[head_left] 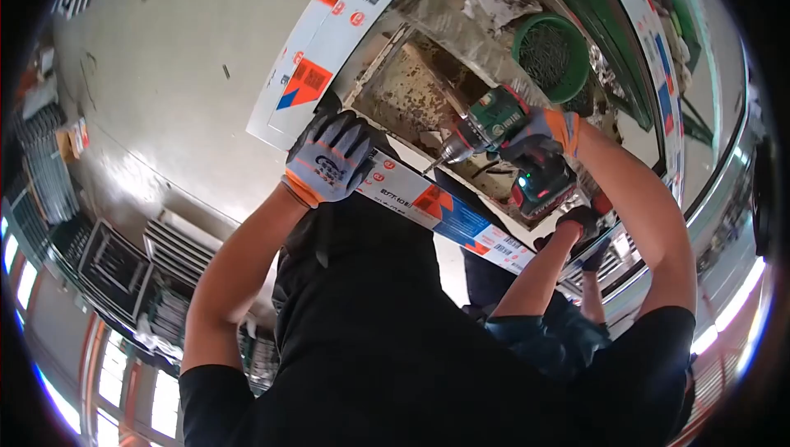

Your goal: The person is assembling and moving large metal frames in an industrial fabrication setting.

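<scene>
A cordless drill (pixel 494 122), dark green with red trim, is gripped by my gloved right hand (pixel 539 132). Its bit points left and down, close to the inner edge of a film-covered white frame profile (pixel 403 192). Whether the bit touches the profile I cannot tell. Near the frame's corner, my gloved left hand (pixel 329 159) has its dark-tipped fingers curled over the edge. A second film-covered profile (pixel 329 31) runs away from that corner. A green light shows on the drill's battery end.
Inside the frame stand a worn tray (pixel 415 85) and a green bowl of screws (pixel 550 56). Another person's gloved hand (pixel 581 221) is at the frame's near right side. Stacked metal profiles (pixel 107 270) lie at the left on the grey floor (pixel 189 60).
</scene>
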